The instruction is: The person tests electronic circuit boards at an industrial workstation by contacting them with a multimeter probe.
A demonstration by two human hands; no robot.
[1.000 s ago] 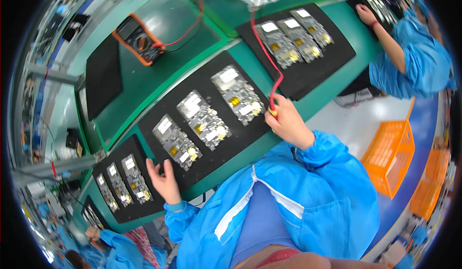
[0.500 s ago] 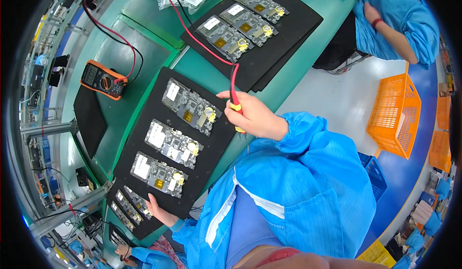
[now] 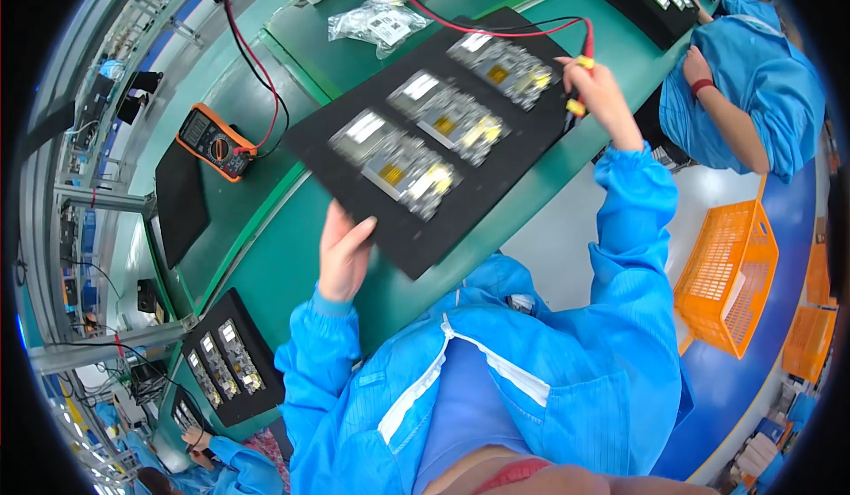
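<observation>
A black foam sheet (image 3: 412, 245) bearing three circuit boards is held tilted over the green bench. The boards, a near one (image 3: 390, 160), a middle one (image 3: 445, 114) and a far one (image 3: 505, 68), each carry a white label and yellow spots. My left hand (image 3: 345, 251) grips the sheet's near left corner, thumb on top. At its right edge is my right hand (image 3: 609, 101), closed round red and black test probes (image 3: 584, 59) with yellow bands; whether those fingers also grip the sheet is hidden. The probes' leads run to an orange multimeter (image 3: 212, 143).
Another black sheet with boards (image 3: 252, 398) lies at the lower left. Clear plastic bags (image 3: 376, 26) rest beyond my sheet. On the right a co-worker in a blue smock (image 3: 744, 79) sits near an orange basket (image 3: 726, 274). A metal frame (image 3: 115, 344) stands left.
The sheet of three boards has moved from the bench before me, up and to the right. My left hand has gone with it, and my right hand with the probes has moved right and away.
</observation>
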